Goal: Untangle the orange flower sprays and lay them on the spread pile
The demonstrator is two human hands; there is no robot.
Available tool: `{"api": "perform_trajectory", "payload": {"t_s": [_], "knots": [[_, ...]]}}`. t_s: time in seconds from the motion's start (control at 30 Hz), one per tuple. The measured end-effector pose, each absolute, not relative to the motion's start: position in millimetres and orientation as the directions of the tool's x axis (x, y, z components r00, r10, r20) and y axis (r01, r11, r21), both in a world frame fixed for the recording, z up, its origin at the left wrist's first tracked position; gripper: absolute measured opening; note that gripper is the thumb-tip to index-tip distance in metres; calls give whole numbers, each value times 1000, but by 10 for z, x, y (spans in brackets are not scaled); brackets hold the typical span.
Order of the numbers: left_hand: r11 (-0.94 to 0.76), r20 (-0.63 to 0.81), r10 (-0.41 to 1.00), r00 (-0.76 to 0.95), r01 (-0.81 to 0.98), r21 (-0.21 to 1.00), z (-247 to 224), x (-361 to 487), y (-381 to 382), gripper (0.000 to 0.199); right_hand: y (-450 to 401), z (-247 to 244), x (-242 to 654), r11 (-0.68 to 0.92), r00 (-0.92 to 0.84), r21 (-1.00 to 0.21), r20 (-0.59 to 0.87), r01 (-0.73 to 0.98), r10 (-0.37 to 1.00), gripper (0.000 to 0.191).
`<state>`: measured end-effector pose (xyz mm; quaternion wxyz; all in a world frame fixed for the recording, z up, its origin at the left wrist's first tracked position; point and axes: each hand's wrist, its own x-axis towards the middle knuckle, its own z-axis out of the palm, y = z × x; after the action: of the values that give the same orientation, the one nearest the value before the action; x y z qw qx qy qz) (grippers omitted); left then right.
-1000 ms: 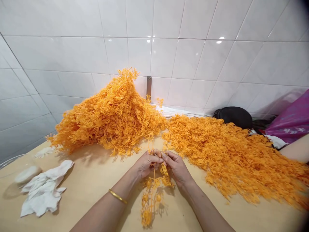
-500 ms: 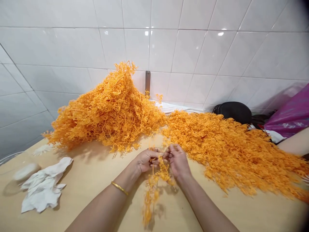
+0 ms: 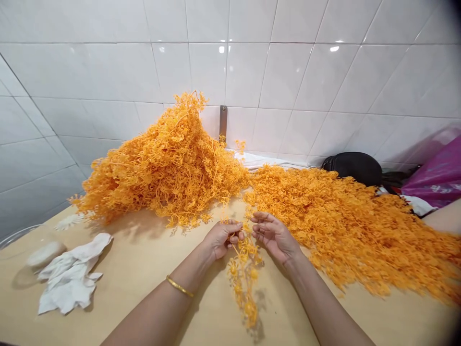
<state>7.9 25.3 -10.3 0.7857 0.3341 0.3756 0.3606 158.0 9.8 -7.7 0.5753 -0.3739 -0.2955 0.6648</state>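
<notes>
At the lower centre of the frame, the left hand (image 3: 225, 239) is pinching an orange artificial sprig (image 3: 253, 274), which is trailing toward the bottom edge. The right hand (image 3: 275, 236) is hovering just beside, fingers loosely parted. A sprig heap (image 3: 165, 168) is standing at centre left.

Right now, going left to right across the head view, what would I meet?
White cloth → gold bangle → left hand → right hand → black case → purple bag.
</notes>
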Motion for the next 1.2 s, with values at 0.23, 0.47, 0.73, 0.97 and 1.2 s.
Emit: {"api": "perform_trajectory", "payload": {"t_s": [0.23, 0.47, 0.73, 0.97, 1.2], "knots": [[468, -345, 860, 375, -314, 826, -141, 118, 253, 16, 30, -44, 1531, -8, -142, -980, 21, -200, 990, 27], [442, -323, 801, 505, -134, 887, -87, 68, 217, 19, 107, -220, 1531, 268, 27, -952, 275, 145, 961, 19], [330, -341, 769, 540, 121, 936, -33, 78, 140, 17, 81, -216, 1477, 324, -65, -891, 320, 319, 945, 18], [396, -335, 776, 534, 0, 918, -144, 38, 283, 18, 78, -213, 1373, 177, 136, -984, 174, -12, 975, 23], [379, -204, 721, 662, -130, 916, -72, -18, 232, 17, 142, -124, 1397, 124, 375, -943, -1, -308, 927, 27]]}}
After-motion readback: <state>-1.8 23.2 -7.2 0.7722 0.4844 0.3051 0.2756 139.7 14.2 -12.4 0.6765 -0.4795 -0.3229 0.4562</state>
